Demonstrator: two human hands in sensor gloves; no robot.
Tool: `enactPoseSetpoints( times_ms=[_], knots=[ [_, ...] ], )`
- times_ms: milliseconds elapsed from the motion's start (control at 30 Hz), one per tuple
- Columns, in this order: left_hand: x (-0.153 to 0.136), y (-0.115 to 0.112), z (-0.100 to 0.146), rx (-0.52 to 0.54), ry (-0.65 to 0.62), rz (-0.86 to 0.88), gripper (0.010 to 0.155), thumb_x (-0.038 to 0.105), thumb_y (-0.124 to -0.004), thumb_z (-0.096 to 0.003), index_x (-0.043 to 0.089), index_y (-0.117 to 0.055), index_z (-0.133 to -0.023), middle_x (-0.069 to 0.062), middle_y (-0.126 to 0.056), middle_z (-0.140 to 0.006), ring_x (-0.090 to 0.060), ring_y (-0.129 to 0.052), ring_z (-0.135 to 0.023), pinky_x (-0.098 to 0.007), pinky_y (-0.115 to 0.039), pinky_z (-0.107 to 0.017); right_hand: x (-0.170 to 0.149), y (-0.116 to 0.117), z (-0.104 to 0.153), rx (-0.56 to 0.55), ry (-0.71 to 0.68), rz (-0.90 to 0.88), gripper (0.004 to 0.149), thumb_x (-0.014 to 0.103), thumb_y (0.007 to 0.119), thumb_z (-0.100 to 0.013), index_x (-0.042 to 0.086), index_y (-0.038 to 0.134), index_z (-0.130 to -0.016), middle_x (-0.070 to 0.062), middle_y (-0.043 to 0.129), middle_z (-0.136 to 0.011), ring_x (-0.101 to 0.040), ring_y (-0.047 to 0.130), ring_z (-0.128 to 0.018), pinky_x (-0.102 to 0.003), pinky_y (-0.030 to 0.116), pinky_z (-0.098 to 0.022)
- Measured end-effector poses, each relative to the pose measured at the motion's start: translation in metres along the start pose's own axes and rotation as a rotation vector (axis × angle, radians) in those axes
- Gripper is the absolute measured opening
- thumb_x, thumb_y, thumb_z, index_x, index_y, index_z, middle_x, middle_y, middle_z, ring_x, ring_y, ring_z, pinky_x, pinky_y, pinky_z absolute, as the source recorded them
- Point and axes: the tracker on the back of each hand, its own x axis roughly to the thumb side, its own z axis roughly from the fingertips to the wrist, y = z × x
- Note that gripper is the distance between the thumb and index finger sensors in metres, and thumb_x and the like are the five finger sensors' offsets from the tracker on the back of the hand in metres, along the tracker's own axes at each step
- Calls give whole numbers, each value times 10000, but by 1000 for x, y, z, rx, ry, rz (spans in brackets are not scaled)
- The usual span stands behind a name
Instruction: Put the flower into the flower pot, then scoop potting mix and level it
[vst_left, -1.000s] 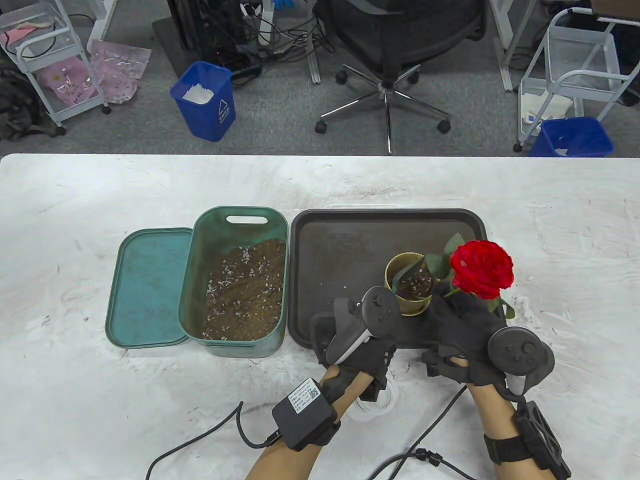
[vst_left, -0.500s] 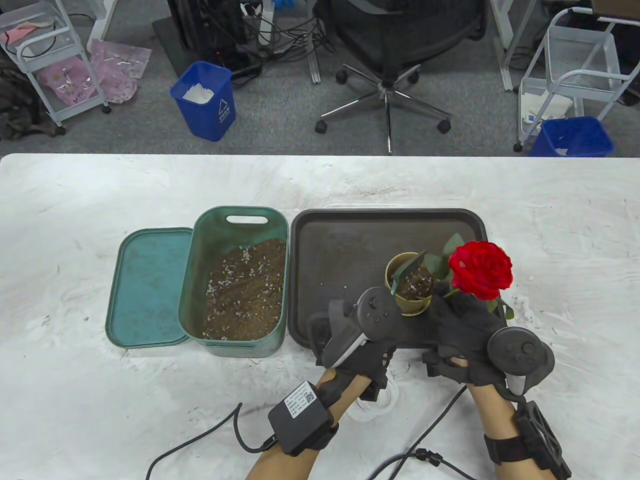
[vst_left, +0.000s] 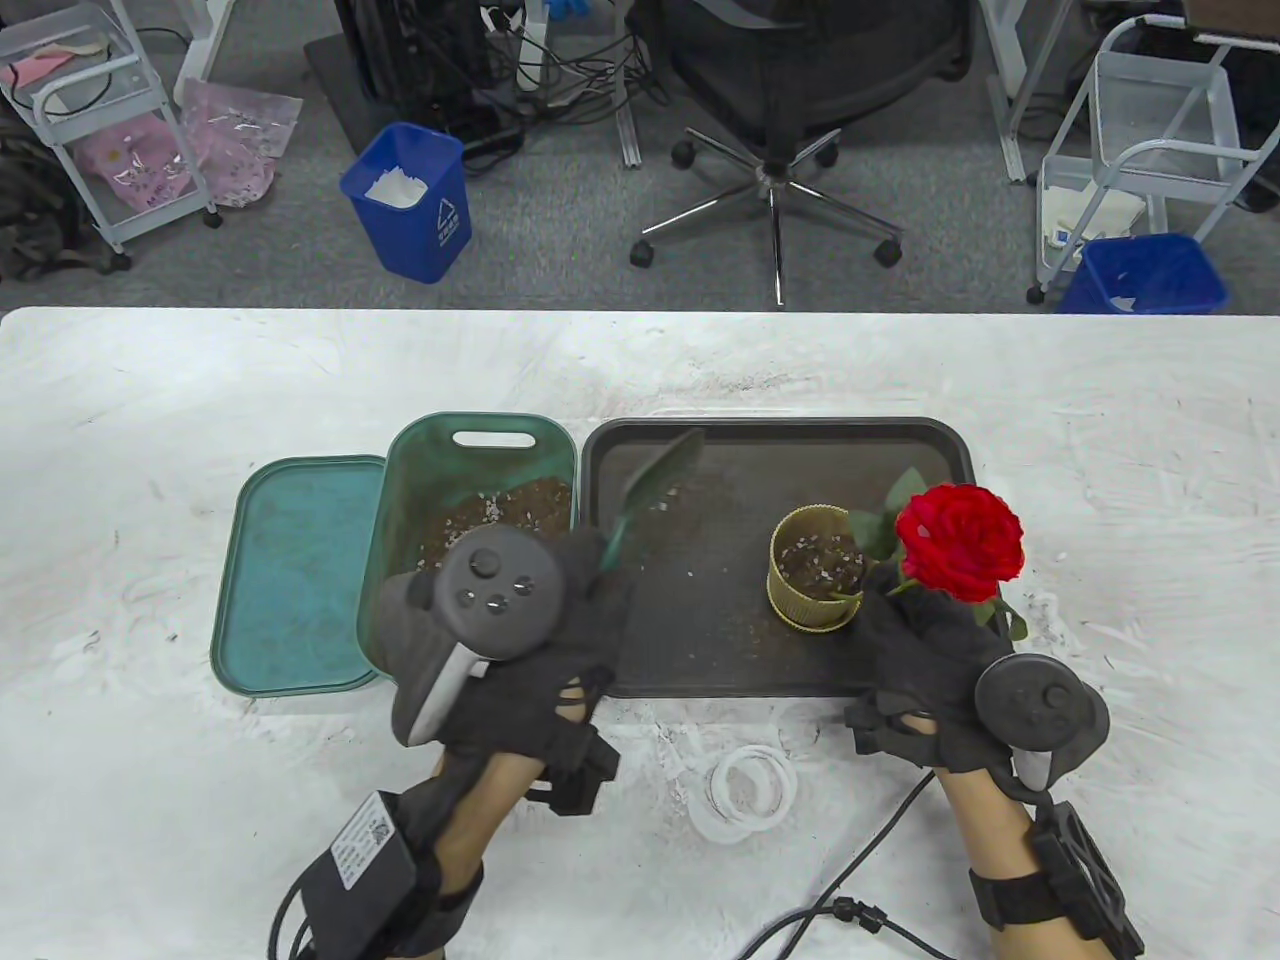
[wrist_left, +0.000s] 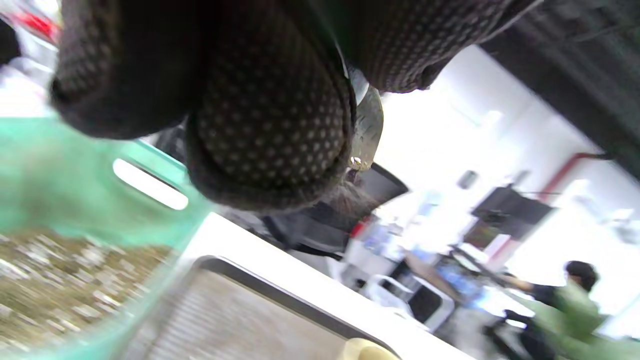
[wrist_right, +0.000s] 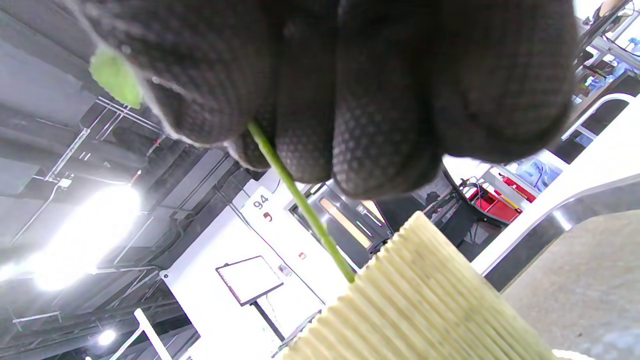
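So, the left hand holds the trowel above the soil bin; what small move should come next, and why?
Probably lower the trowel into the mix in the bin to load it. Its blade looks empty, the pot is only partly filled, and the right hand holds the rose stem in the pot.

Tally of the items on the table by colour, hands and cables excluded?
Green: 3, bin, lid, trowel
Dark: 1, tray
Yellow: 1, flower pot
Red: 1, flower
White: 1, ring coil
Total: 7
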Motion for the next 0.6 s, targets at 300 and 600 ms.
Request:
enactPoseSetpoints(
  times_ms=[300,600],
  knots=[
    [-66,5,-45,-118,349,-196,542,432,-783,-439,73,-803,-844,-17,-1019,-545,-115,-1105,-117,-299,-966,-158,0,0,0,2,2,-1,370,313,874,-349,184,915,-694,-129,1017,-626,-337,1050,-384,-497,933,-264],
    [-102,-32,-81,-579,564,-162,538,413,-778,-434,21,-851,-795,-50,-1045,-461,-124,-1082,-20,-308,-954,-80,1,0,0,2,6,-4,370,314,873,-349,184,917,-692,-129,1017,-626,-337,1050,-383,-498,932,-265]
  ],
)
